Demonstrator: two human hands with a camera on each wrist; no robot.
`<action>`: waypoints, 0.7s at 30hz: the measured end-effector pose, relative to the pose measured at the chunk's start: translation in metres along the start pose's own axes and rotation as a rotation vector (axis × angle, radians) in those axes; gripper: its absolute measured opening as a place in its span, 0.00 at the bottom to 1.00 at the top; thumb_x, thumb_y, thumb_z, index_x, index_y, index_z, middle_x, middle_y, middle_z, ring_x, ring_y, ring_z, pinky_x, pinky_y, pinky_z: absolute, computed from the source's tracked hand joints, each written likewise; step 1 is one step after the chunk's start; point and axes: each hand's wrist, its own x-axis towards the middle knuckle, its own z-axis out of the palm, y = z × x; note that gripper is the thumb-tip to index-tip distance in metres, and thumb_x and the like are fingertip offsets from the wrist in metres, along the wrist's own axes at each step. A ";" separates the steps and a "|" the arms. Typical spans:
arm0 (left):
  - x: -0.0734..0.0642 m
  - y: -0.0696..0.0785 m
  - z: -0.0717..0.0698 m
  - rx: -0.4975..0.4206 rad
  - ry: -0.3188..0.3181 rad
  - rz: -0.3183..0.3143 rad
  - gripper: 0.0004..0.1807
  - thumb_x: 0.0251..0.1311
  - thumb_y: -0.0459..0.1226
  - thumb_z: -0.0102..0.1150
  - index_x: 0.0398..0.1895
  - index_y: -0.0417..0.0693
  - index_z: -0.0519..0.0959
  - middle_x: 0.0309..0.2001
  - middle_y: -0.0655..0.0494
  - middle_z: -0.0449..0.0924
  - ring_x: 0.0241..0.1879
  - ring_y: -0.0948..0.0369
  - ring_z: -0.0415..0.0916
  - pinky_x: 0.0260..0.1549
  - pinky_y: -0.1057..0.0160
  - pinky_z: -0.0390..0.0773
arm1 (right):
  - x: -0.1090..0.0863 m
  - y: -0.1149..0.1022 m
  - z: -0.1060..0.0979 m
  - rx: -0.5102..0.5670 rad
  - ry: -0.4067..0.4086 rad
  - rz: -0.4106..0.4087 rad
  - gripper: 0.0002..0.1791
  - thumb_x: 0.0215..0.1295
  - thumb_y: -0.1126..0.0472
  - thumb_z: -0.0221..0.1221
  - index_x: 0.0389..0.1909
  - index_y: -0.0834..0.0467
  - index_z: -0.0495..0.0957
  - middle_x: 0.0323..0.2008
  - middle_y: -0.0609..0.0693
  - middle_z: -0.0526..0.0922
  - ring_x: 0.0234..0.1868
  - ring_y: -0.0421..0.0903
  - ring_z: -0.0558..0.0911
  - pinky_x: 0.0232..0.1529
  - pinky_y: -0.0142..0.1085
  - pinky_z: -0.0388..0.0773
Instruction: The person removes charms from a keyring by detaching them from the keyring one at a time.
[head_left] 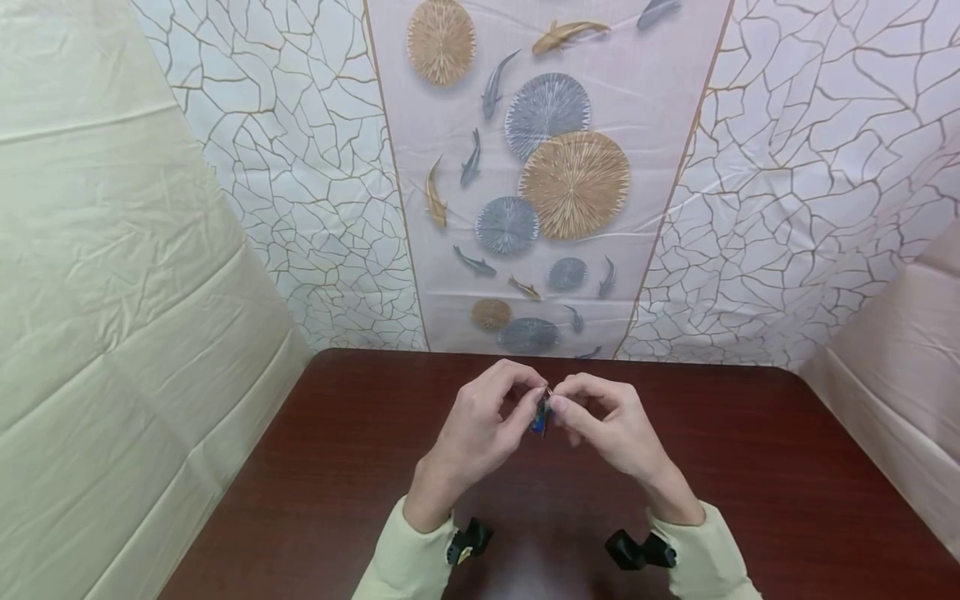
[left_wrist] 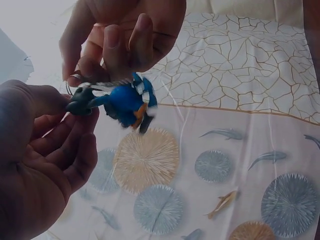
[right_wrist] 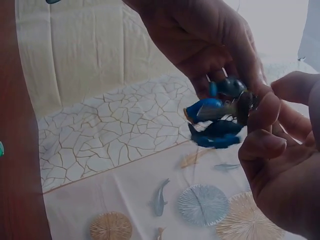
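Observation:
A small keychain with blue and dark charms (left_wrist: 125,102) hangs between my two hands over the table. My left hand (head_left: 480,425) pinches its dark end between thumb and index finger. Close against it, my right hand (head_left: 611,421) pinches at the thin metal ring (left_wrist: 70,86), its other fingers loosely bent. A pale twisted cord or chain (left_wrist: 112,84) runs alongside the charms. In the right wrist view the blue charms (right_wrist: 205,109) dangle beside the fingertips, which partly hide the ring.
The dark red-brown table (head_left: 337,483) lies beneath both hands. Behind it hangs a patterned cloth (head_left: 573,183) with fish and round leaf prints, and cream cloth (head_left: 135,333) slopes down at the left. Black wrist cameras (head_left: 641,550) sit at the sleeves.

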 end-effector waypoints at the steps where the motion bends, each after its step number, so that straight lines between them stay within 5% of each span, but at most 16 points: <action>1: 0.000 0.000 0.000 -0.003 0.002 0.001 0.04 0.62 0.30 0.61 0.38 0.44 0.78 0.36 0.56 0.81 0.34 0.67 0.76 0.34 0.75 0.77 | 0.000 0.000 0.001 0.005 0.000 0.006 0.09 0.66 0.74 0.56 0.32 0.58 0.79 0.21 0.49 0.75 0.15 0.44 0.73 0.18 0.34 0.72; 12: 0.001 -0.002 0.002 -0.033 0.015 0.046 0.05 0.63 0.30 0.61 0.40 0.44 0.77 0.40 0.55 0.81 0.34 0.66 0.74 0.32 0.72 0.77 | 0.000 -0.004 0.002 0.039 0.025 0.016 0.07 0.65 0.75 0.56 0.35 0.61 0.77 0.14 0.50 0.70 0.13 0.42 0.70 0.15 0.33 0.69; 21: 0.000 -0.001 0.003 -0.048 0.019 0.014 0.05 0.63 0.31 0.61 0.41 0.44 0.78 0.38 0.55 0.83 0.31 0.67 0.74 0.29 0.77 0.74 | -0.001 -0.001 0.002 0.050 0.014 0.015 0.08 0.66 0.74 0.55 0.34 0.59 0.78 0.19 0.50 0.77 0.13 0.42 0.72 0.11 0.35 0.66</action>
